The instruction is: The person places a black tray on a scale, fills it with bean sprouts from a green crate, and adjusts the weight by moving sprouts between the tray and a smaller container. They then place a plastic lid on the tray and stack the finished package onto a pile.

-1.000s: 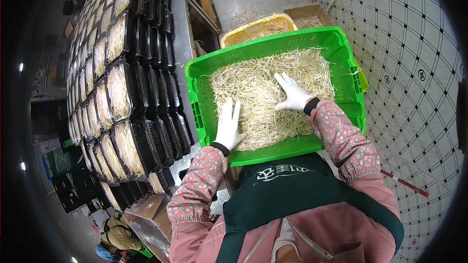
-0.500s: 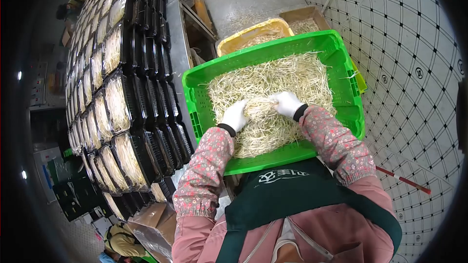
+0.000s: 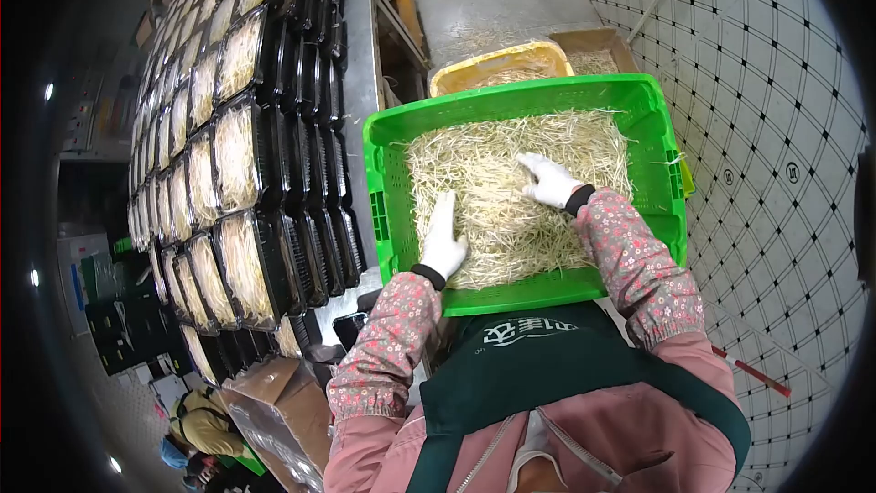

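A green plastic crate [image 3: 411, 119] holds a thick bed of pale bean sprouts [image 3: 511, 228]. My left hand [image 3: 443, 245], in a white glove, rests at the left side of the sprouts with its fingers stretched out and thumb apart. Over the middle right of the bed is my gloved right hand [image 3: 551, 181], its fingers spread and touching or just above the sprouts. A looser mound of sprouts lies between the two hands. Neither hand grips anything.
Stacked black trays of sprouts [image 3: 239, 160] rise on the left. Behind the crate stand a yellow tub [image 3: 497, 64] and a cardboard box [image 3: 607, 36]. An opened carton [image 3: 274, 402] sits at lower left, near another person [image 3: 205, 424]. A patterned wall or floor surface [image 3: 776, 128] fills the right.
Both hands have let go of the bunch of sprouts they held together and moved apart, fingers opened. The bunch now lies in the crate. The view has shifted slightly.
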Available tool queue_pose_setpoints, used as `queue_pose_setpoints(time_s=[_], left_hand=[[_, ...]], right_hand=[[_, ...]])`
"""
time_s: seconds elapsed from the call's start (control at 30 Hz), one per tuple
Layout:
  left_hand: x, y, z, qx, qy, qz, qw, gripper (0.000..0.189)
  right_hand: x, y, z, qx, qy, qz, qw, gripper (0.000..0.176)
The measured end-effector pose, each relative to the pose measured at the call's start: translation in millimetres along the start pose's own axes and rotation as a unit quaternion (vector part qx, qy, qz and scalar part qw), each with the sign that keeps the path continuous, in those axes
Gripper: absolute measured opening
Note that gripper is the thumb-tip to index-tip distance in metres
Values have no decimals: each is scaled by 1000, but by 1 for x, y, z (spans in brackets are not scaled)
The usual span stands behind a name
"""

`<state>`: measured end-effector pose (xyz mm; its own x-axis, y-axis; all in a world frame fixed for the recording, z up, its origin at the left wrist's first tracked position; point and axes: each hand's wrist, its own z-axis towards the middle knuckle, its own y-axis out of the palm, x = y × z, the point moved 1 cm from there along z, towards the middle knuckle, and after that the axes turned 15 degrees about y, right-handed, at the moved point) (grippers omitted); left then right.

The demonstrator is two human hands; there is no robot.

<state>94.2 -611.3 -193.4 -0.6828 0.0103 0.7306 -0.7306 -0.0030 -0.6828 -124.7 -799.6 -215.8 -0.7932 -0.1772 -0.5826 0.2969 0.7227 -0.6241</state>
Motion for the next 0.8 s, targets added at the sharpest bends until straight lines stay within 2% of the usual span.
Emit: queue_pose_setpoints(time_s=[0.03,0.07,0.1,0.17,0.2,0.3,0.33,0.43,0.47,0.5,0.57,0.6,0.63,0.7,0.8], left_hand=[[-5,-2,-10,27,-59,-75,995,80],[-30,14,-21,57,-75,-118,989,77],[-53,31,-28,86,-89,-160,979,74],[-36,48,-21,137,-149,-310,929,68],[-28,53,-14,121,-143,-310,932,65],[1,60,-11,154,-128,-395,897,64],[6,54,-16,180,-122,-389,895,63],[25,14,-46,224,-118,-369,894,59],[33,0,-58,255,-107,-359,892,55],[42,-13,-72,286,-96,-349,887,51],[70,-44,-99,338,-132,-313,878,45],[78,-51,-117,381,-132,-312,860,45],[87,-55,-135,423,-131,-311,841,45],[110,-65,-163,526,-166,-303,777,40],[115,-45,-216,639,-205,-250,698,41]], right_hand=[[1,-3,3,13,-13,26,1000,79],[-11,-7,0,3,44,35,998,92],[-23,-4,-1,-6,50,30,998,99],[-45,7,-8,-22,63,17,998,112],[-54,22,-10,3,25,-58,998,127],[-77,44,-35,82,-21,-222,971,132],[-67,49,-25,124,-28,-171,977,122],[-51,38,-1,49,4,-93,994,103],[-52,26,-1,48,2,-53,997,82],[-44,22,5,25,2,19,1000,76],[-24,14,17,-24,2,154,988,64],[-22,10,14,-74,-16,328,942,48],[-21,-3,12,-82,-23,304,949,40],[-18,-20,8,-156,-13,364,918,44],[-13,-28,0,-199,28,468,861,41]])
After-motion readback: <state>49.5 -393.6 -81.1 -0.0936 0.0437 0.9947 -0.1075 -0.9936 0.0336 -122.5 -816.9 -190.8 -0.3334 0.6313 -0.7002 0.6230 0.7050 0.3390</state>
